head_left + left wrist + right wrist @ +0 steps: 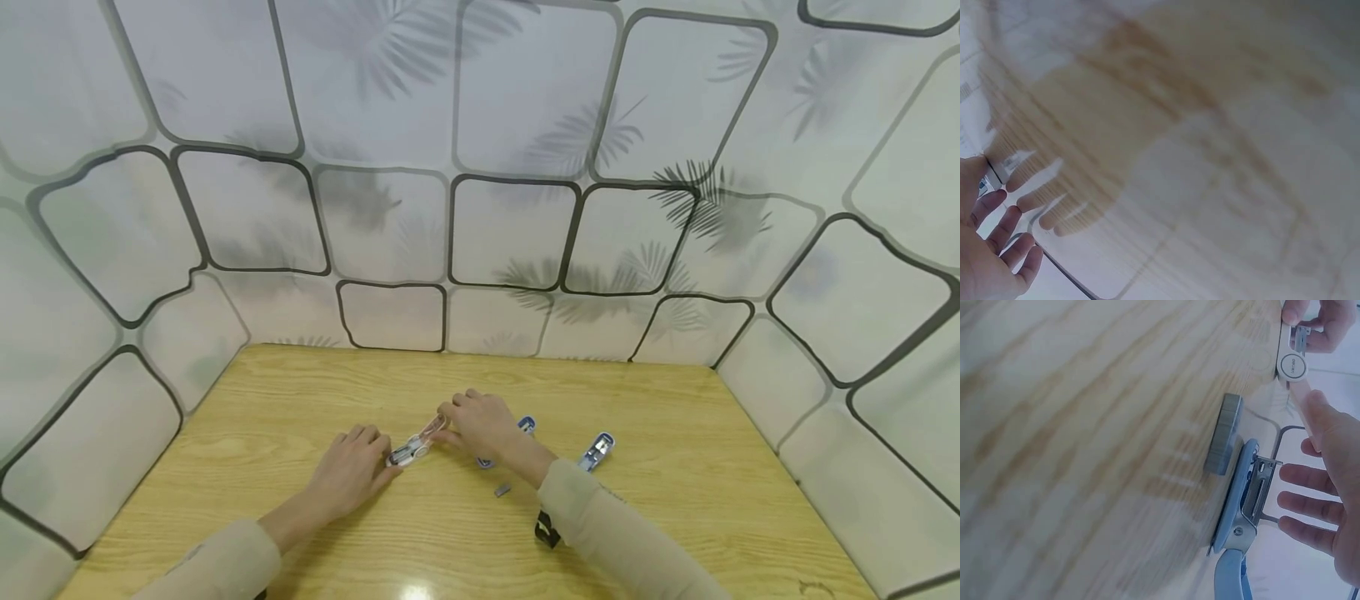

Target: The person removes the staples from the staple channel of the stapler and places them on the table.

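Note:
A pale pink-and-white stapler (408, 451) lies opened out between the hands, its metal channel exposed and a round hinge cap (1292, 366) at its middle. My left hand (348, 471) holds the channel end between thumb and fingers. With the thumb and index finger, my right hand (480, 421) pinches the pink arm at the other end, while its remaining fingers stay spread in the right wrist view. A blue stapler (1235, 519), also opened, lies beneath the right hand, partly covered by it in the head view. A grey strip of staples (502, 490) rests close to it.
Another blue stapler (597, 450) lies to the right, beyond the right forearm. A black object (547, 530) shows beside the right sleeve. Patterned cloth walls (390, 317) enclose the wooden table (300, 400) at the back and both sides.

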Demonstrator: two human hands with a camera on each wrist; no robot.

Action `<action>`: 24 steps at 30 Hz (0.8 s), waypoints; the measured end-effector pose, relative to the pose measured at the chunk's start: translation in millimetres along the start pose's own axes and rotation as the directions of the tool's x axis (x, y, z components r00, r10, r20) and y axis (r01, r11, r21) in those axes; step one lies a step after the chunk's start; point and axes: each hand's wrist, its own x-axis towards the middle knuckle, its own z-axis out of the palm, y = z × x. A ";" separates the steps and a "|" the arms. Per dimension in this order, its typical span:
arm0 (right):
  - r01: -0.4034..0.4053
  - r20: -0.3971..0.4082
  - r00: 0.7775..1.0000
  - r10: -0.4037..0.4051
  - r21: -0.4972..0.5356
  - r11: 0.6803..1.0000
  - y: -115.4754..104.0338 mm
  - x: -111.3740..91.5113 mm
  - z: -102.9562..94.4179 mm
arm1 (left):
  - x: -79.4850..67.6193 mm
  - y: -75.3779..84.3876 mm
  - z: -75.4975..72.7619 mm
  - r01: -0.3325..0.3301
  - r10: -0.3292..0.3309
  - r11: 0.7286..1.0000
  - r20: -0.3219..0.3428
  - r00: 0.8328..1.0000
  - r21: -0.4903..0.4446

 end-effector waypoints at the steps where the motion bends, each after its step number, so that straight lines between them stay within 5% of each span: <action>1: -0.003 0.002 1.000 0.003 0.006 1.000 0.1 0.1 0.5 | 0.2 -0.1 0.3 -0.003 0.003 1.000 -0.001 1.000 0.001; 15: -0.064 -0.020 0.998 0.065 0.047 0.997 -2.6 -4.2 0.2 | 0.5 -0.1 2.3 0.000 0.000 1.000 -0.004 1.000 -0.006; 20: -0.137 -0.062 0.987 0.151 0.192 0.972 -7.1 -10.7 -4.8 | 1.0 0.6 1.8 0.008 -0.008 1.000 -0.005 1.000 -0.010; 24: -0.189 -0.080 0.970 0.231 0.350 0.917 -13.0 -17.3 -8.9 | 1.3 0.9 1.5 0.009 -0.009 1.000 -0.004 1.000 -0.007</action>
